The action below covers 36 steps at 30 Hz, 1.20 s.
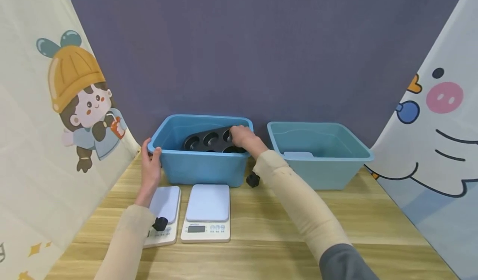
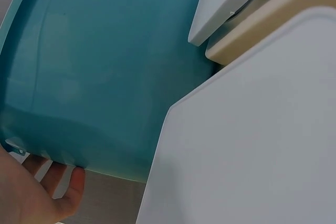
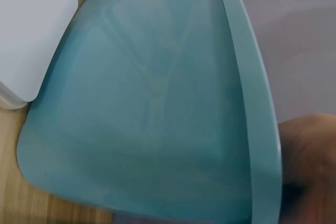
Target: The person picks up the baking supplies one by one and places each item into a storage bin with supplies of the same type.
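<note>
At the left front corner of a blue plastic bin (image 1: pixel 203 166), my left hand (image 1: pixel 150 168) grips the rim, thumb toward the front and fingers round the outer side. The left wrist view shows that hand (image 2: pixel 39 192) with curled fingers at the bin's edge (image 2: pixel 105 103). Inside the bin a dark muffin tin (image 1: pixel 201 141) lies tilted, its cups facing up. My right hand (image 1: pixel 242 137) reaches over the front rim and holds the tin near its right end; the fingertips are partly hidden. In the right wrist view the right hand (image 3: pixel 310 166) is blurred behind the bin wall (image 3: pixel 147 103).
Two white kitchen scales stand before the blue bin: the left scale (image 1: pixel 164 203), partly behind my left forearm, and the right scale (image 1: pixel 209 203). A grey-green bin (image 1: pixel 321 174) stands to the right, with a pale flat thing (image 1: pixel 298 155) inside. A dark curtain (image 1: pixel 239 56) hangs behind.
</note>
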Tool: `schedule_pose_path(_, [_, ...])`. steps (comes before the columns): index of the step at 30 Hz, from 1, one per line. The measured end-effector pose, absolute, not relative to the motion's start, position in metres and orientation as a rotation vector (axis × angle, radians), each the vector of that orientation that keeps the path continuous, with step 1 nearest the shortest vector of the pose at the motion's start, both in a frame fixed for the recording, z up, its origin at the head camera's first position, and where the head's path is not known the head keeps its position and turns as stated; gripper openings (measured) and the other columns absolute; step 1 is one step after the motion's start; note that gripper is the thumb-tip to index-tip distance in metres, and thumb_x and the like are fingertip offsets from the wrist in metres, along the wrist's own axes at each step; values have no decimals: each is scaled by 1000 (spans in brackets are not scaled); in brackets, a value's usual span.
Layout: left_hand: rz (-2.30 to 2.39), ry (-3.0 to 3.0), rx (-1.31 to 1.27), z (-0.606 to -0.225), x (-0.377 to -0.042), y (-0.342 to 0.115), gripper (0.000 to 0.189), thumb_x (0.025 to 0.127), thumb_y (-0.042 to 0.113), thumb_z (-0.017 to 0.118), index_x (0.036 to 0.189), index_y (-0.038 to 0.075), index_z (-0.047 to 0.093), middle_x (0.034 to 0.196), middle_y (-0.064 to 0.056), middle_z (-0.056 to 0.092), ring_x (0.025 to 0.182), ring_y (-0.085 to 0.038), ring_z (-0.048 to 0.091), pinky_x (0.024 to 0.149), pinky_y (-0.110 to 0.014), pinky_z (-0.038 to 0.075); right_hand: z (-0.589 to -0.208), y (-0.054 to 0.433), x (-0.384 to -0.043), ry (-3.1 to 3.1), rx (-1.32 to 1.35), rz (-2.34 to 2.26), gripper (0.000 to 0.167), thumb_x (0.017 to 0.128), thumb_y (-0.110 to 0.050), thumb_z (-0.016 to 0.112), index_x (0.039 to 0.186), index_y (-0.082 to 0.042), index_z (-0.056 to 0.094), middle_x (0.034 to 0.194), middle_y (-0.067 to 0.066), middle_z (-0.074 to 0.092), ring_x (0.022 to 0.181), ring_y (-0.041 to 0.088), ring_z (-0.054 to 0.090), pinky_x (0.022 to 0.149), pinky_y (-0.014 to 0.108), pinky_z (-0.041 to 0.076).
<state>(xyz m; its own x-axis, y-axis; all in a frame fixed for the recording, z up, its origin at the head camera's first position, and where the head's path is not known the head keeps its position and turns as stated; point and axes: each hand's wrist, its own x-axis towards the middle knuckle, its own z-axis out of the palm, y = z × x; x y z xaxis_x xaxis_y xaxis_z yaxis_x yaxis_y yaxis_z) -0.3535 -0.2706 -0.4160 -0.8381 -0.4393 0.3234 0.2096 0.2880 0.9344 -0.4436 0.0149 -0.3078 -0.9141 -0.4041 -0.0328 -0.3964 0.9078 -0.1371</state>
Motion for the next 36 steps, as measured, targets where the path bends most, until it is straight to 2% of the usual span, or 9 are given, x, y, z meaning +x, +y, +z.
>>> schedule_pose_path(5, [-1597, -2014, 205, -417, -354, -270, 56, 105, 42, 39, 157, 28, 23, 135, -16, 42, 97, -16, 39, 80, -31, 37, -309, 11, -448, 2935, -627, -104, 21, 104, -13, 45, 88, -11, 59, 87, 6, 54, 75, 19, 41, 70, 34, 36])
schedule_pose_path(8, [-1590, -2009, 201, -419, -354, -269, 55, 105, 41, 39, 157, 28, 24, 137, -17, 42, 100, -19, 40, 83, -33, 37, -308, 9, -450, 2835, -688, -44, 16, 101, -9, 50, 96, -10, 65, 94, 5, 59, 79, 18, 44, 72, 32, 40])
schedule_pose_path(12, [-1609, -2011, 188, -420, -354, -266, 56, 105, 42, 40, 157, 29, 23, 148, -19, 37, 114, -29, 41, 94, -43, 38, -310, 8, -455, 2673, -685, 86, 22, 99, -8, 49, 81, -11, 61, 82, 3, 53, 74, 16, 42, 69, 29, 40])
schedule_pose_path(15, [-1625, -2025, 176, -421, -355, -264, 57, 105, 44, 39, 157, 29, 21, 154, -18, 33, 120, -32, 40, 98, -50, 38, -314, 9, -457, 2593, -652, 177, 28, 100, -13, 46, 71, -15, 44, 76, 1, 37, 72, 16, 38, 68, 30, 36])
schedule_pose_path(17, [-1626, -2030, 166, -421, -356, -265, 58, 105, 45, 40, 158, 29, 21, 152, -18, 33, 118, -31, 40, 97, -49, 39, -315, 11, -456, 2561, -686, 167, 21, 100, -17, 47, 82, -14, 56, 86, 2, 50, 82, 16, 47, 75, 30, 41])
schedule_pose_path(19, [-1617, -2026, 163, -421, -356, -266, 59, 105, 45, 40, 158, 28, 21, 150, -18, 35, 114, -28, 39, 93, -43, 38, -316, 11, -456, 2532, -750, 133, 19, 100, -19, 48, 103, -14, 66, 105, 3, 61, 97, 17, 54, 84, 30, 46])
schedule_pose_path(21, [-1603, -2016, 165, -419, -356, -268, 58, 105, 45, 40, 157, 26, 22, 145, -19, 37, 110, -26, 38, 89, -40, 36, -314, 11, -455, 2512, -829, 77, 30, 101, -21, 48, 125, -15, 65, 129, 5, 61, 114, 20, 56, 94, 34, 48])
schedule_pose_path(23, [-1592, -2014, 170, -418, -356, -268, 58, 105, 45, 40, 157, 26, 23, 144, -19, 38, 109, -24, 38, 88, -37, 35, -313, 13, -454, 2508, -867, 14, 37, 102, -22, 48, 136, -15, 60, 141, 6, 57, 123, 22, 55, 99, 38, 48])
schedule_pose_path(36, [-1591, -2006, 190, -419, -357, -269, 57, 105, 44, 41, 156, 26, 26, 126, -11, 42, 99, -14, 38, 81, -30, 35, -296, 28, -450, 2564, -1033, -152, 32, 103, -23, 53, 132, -15, 63, 135, 4, 60, 125, 21, 56, 104, 39, 46])
